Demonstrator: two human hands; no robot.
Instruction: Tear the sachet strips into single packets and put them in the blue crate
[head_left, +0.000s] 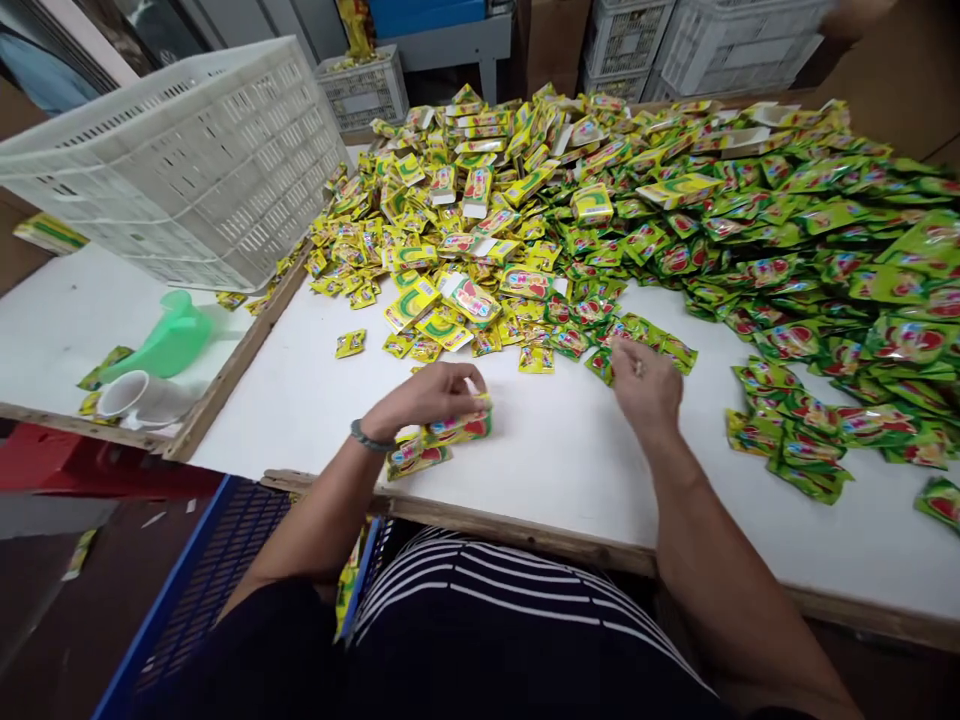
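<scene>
Left hand (448,392): grip clamped on a small carton (463,428), down near the tabletop's (555,450) front edge!
Carton: green packet (415,458) right beside it!
Right hand (651,388): in at green sachets (676,350), fingers curled; can't tell whether that grip has one!
Heap (517,180): sprawling beyond both hands!

Left hand (442,392) on 1 small box (472,428), right hand (649,388) at green packets (677,350), near a mixed heap (592,205).

Packets (911,340) and boxes (469,298) lie heaped on the table (555,450); left stands a crate (217,175), a cup (166,402) before it.
</scene>
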